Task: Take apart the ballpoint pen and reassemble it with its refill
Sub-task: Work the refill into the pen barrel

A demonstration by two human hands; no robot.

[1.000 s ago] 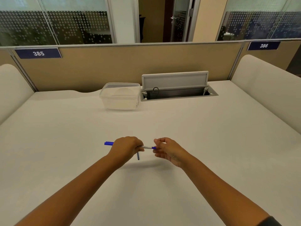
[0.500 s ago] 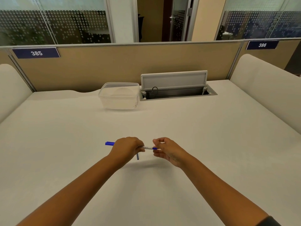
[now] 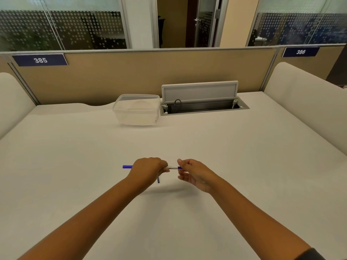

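My left hand is closed around a ballpoint pen held level above the white desk. A blue part sticks out to the left of that fist. A thin dark blue piece hangs down below the left hand's fingers. A short white stretch of the barrel with a blue end shows between my hands. My right hand pinches that blue end with thumb and fingertips. Most of the pen is hidden inside the left fist.
A clear plastic container stands at the back of the desk. Beside it to the right is an open cable hatch with its lid raised. Padded dividers rise at both sides, and a tan partition runs along the back.
Both hands hold nearly the same pose. The pen has stayed level between them, and the right hand's grip on the blue end looks unchanged.
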